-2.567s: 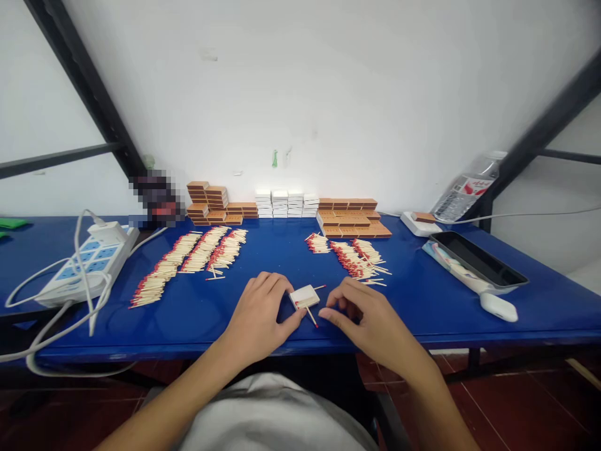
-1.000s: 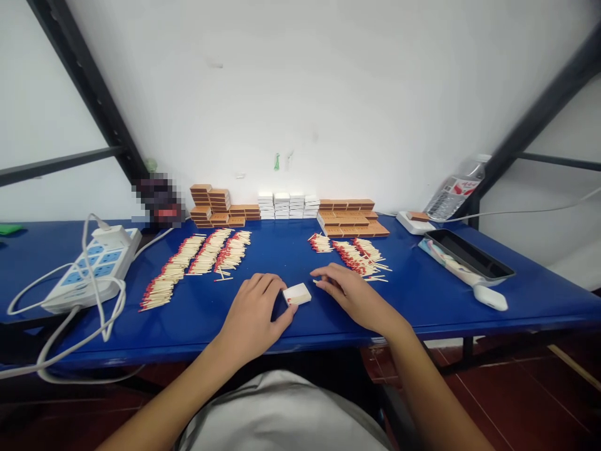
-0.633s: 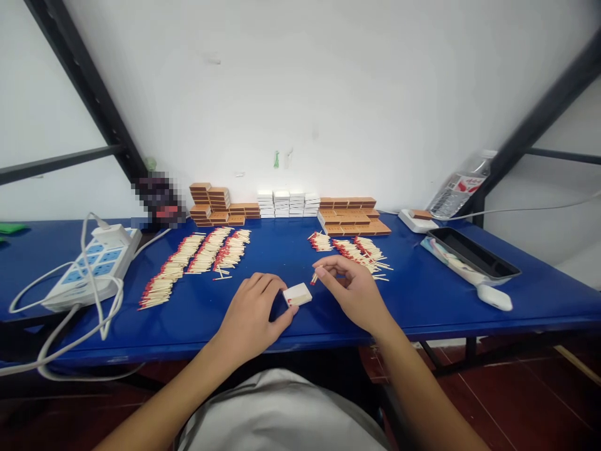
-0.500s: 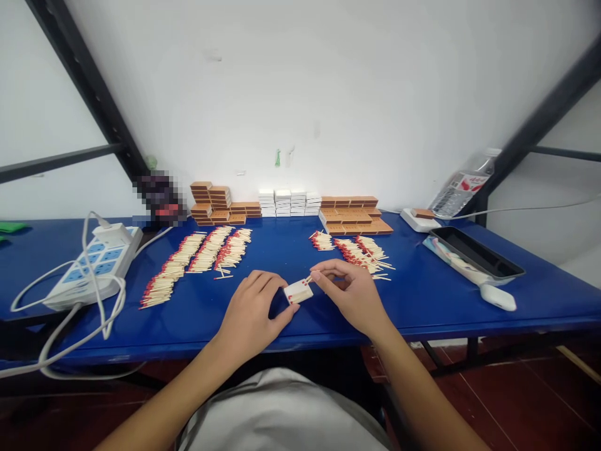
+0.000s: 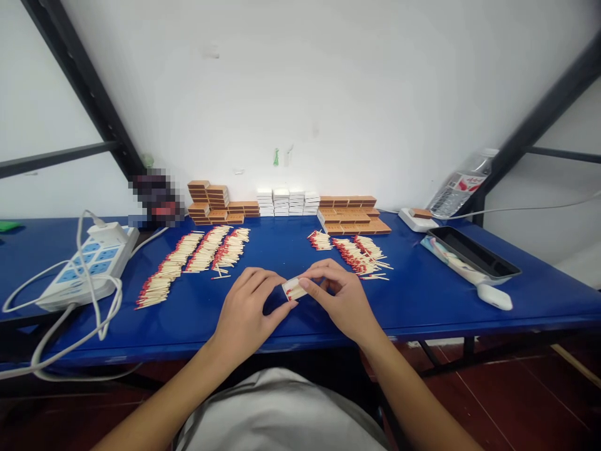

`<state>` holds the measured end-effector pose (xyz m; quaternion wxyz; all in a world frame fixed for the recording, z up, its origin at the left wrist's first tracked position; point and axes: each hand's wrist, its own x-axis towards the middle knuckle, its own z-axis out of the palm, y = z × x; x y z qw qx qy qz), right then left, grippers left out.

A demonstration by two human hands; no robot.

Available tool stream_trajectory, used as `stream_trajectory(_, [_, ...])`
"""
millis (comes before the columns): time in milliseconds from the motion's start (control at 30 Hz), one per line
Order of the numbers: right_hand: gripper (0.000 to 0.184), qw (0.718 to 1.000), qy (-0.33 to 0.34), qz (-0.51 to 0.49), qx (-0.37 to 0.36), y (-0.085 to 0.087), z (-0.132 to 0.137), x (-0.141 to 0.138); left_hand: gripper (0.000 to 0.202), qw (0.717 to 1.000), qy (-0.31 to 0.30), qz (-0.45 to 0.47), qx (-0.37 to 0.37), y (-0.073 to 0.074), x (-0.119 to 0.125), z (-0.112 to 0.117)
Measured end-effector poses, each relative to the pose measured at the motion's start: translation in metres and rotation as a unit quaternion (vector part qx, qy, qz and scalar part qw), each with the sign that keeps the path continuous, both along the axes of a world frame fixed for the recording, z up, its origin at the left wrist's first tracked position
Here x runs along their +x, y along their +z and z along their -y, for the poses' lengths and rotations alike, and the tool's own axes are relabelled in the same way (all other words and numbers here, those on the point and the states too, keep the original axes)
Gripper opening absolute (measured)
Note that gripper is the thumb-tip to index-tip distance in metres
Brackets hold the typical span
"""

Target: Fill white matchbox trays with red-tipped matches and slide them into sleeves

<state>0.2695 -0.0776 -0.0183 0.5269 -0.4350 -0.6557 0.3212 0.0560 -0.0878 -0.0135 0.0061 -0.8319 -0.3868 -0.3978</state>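
Observation:
A small white matchbox tray [image 5: 293, 289] with red-tipped matches in it lies near the front edge of the blue table [image 5: 422, 294]. My left hand [image 5: 248, 310] grips its left side with thumb and curled fingers. My right hand [image 5: 340, 297] is closed over the tray's right end, fingertips pressed onto the matches. A loose heap of matches [image 5: 359, 255] lies just beyond my right hand. Three long rows of matches [image 5: 197, 257] lie to the left.
Brown matchbox sleeves [image 5: 350, 219] and white trays [image 5: 286, 202] are stacked along the wall. A white power strip [image 5: 87, 266] with cables sits at the left. A black tray [image 5: 472, 254], a white case [image 5: 493, 295] and a plastic bottle [image 5: 462, 185] are at the right.
My right hand went to the loose heap, picked up matches, and came back to the tray, where it now presses on them. My left hand stayed on the tray.

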Motion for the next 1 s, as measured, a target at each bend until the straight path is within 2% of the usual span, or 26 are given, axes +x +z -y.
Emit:
stream_trajectory(133, [0.027,1.000,-0.001,-0.002,0.007,-0.001,0.000,-0.001,0.020,1.000,-0.003,-0.005,0.008,0.000,0.000,0.001])
stream_trajectory(367, [0.020,1.000,0.006,0.011,-0.001,0.000,0.000,-0.003,0.019,1.000,-0.010,0.000,-0.001,0.002,0.001,0.001])
stream_trajectory(667, [0.025,0.998,0.027,0.061,0.002,0.002,0.004,0.006,0.021,1.000,-0.007,-0.012,-0.019,0.000,-0.001,-0.001])
stream_trajectory(800, [0.026,0.995,-0.016,0.099,0.027,0.005,0.005,0.034,0.021,0.999,-0.019,-0.022,-0.033,0.001,-0.002,-0.001])
stream_trajectory(933, [0.031,0.971,-0.158,0.173,0.054,0.000,0.003,0.092,0.023,0.995,-0.061,-0.060,-0.058,0.002,-0.001,0.001])
stream_trajectory(1000, [0.035,0.954,-0.189,0.231,0.034,-0.004,0.002,0.124,0.024,0.992,-0.073,-0.075,-0.067,0.001,-0.001,0.002])
